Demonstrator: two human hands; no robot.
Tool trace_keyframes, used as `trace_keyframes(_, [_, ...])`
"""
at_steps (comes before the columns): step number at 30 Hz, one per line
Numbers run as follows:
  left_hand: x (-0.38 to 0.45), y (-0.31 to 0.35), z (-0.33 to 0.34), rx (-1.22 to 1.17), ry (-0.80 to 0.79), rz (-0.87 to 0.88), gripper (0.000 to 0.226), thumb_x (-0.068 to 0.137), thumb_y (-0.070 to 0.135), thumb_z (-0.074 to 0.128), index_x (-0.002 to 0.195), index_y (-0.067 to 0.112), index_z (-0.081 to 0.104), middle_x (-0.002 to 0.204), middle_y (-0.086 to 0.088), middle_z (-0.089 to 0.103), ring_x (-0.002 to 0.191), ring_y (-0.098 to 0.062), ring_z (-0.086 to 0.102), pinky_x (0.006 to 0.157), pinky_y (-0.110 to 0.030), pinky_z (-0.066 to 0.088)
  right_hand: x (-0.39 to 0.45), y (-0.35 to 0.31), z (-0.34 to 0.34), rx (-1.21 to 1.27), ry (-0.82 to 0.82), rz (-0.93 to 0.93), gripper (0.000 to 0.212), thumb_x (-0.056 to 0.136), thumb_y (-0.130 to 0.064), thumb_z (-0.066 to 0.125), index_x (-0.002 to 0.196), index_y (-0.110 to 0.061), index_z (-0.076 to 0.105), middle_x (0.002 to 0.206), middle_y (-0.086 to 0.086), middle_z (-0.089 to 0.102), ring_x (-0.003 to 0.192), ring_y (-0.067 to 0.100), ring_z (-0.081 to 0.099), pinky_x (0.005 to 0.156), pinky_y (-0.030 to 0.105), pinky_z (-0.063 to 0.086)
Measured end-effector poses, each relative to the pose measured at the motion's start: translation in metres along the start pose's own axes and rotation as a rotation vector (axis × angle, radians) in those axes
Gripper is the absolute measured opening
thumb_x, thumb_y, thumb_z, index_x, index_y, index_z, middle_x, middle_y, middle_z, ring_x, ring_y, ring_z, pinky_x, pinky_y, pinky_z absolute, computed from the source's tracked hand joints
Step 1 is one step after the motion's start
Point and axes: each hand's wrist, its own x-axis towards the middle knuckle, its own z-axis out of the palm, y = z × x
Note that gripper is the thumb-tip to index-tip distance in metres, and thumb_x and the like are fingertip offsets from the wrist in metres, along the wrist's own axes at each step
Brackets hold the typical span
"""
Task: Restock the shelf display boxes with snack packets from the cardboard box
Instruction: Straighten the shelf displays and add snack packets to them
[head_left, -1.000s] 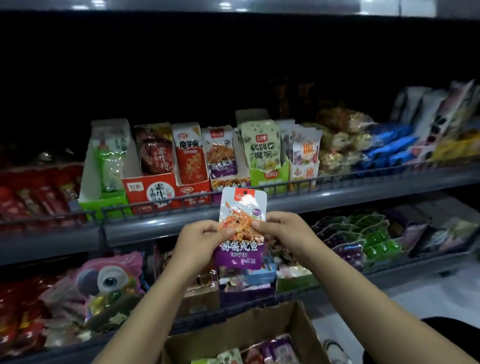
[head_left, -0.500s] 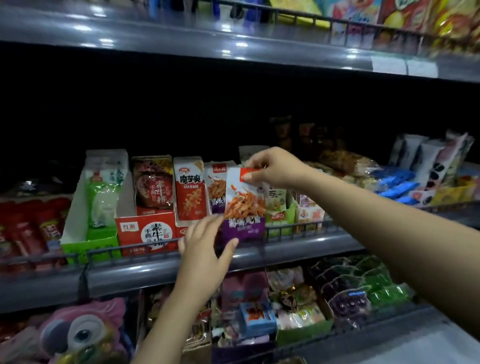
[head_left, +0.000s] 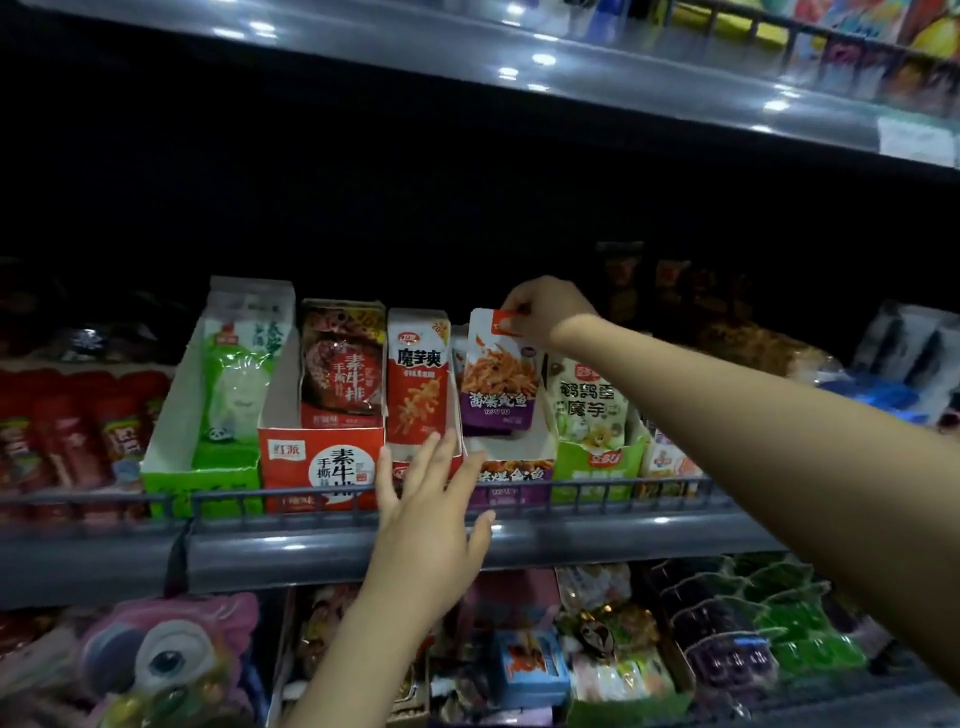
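Dim, soft picture; ceiling lights glare on the upper shelf (head_left: 519, 57).

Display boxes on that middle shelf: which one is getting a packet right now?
The purple-fronted display box, between the red box and green box. The right hand holds a purple-bottomed packet above it.

The red display box (head_left: 322, 467) reads 红派 and 手撕素牛排, the red packet (head_left: 418, 376) reads 魔芋爽, and the green-and-white packet (head_left: 589, 402) reads 鹌鹑蛋魔芋.
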Motion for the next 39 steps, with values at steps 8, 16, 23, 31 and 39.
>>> trace_keyframes(8, [-0.002, -0.005, 0.005, -0.037, 0.042, 0.057, 0.062, 0.096, 0.045, 0.036, 0.149, 0.034, 0.005, 0.157, 0.010, -0.011, 0.141, -0.005, -0.022, 0.108, -0.042, -0.029, 0.020, 0.004, 0.032, -0.136, -0.065, -0.112, 0.016, 0.089, -0.019, 0.058, 0.099, -0.017, 0.070, 0.099, 0.001, 0.069, 0.090, 0.016, 0.063, 0.083, 0.035, 0.053])
trace_keyframes(16, [-0.001, -0.009, 0.014, -0.041, 0.067, 0.075, 0.060, 0.088, 0.042, 0.044, 0.144, 0.030, 0.028, 0.156, 0.002, 0.021, 0.145, -0.013, 0.007, 0.112, -0.046, -0.016, 0.022, 0.003, 0.044, -0.198, -0.015, -0.150, 0.027, 0.088, -0.016, 0.057, 0.114, -0.016, 0.065, 0.106, 0.004, 0.068, 0.090, 0.019, 0.062, 0.073, 0.030, 0.050])
trace_keyframes(23, [-0.002, -0.009, 0.015, -0.022, 0.089, 0.096, 0.066, 0.086, 0.039, 0.055, 0.145, 0.029, 0.027, 0.156, 0.002, 0.020, 0.142, -0.010, 0.002, 0.111, -0.045, -0.017, 0.018, 0.004, 0.047, -0.272, 0.015, -0.155, 0.036, 0.087, -0.016, 0.056, 0.122, -0.022, 0.060, 0.109, 0.003, 0.066, 0.096, 0.022, 0.061, 0.072, 0.031, 0.049])
trace_keyframes(31, [-0.004, -0.004, 0.005, -0.011, 0.066, 0.067, 0.070, 0.096, 0.038, 0.039, 0.148, 0.034, -0.008, 0.153, 0.010, -0.022, 0.138, -0.007, -0.029, 0.106, -0.041, -0.031, 0.001, 0.002, 0.027, -0.126, 0.047, -0.074, 0.045, 0.090, -0.017, 0.059, 0.134, -0.018, 0.050, 0.131, 0.005, 0.057, 0.116, 0.022, 0.056, 0.094, 0.033, 0.048])
trace_keyframes(39, [-0.024, 0.008, 0.007, -0.184, 0.207, 0.072, 0.048, 0.090, 0.025, 0.047, 0.137, 0.021, 0.045, 0.146, -0.001, 0.039, 0.136, -0.010, 0.020, 0.114, -0.032, -0.004, -0.100, 0.000, 0.008, 0.095, 0.117, -0.137, 0.030, 0.086, -0.023, 0.065, 0.115, -0.016, 0.065, 0.099, -0.002, 0.067, 0.085, 0.007, 0.059, 0.077, 0.017, 0.047])
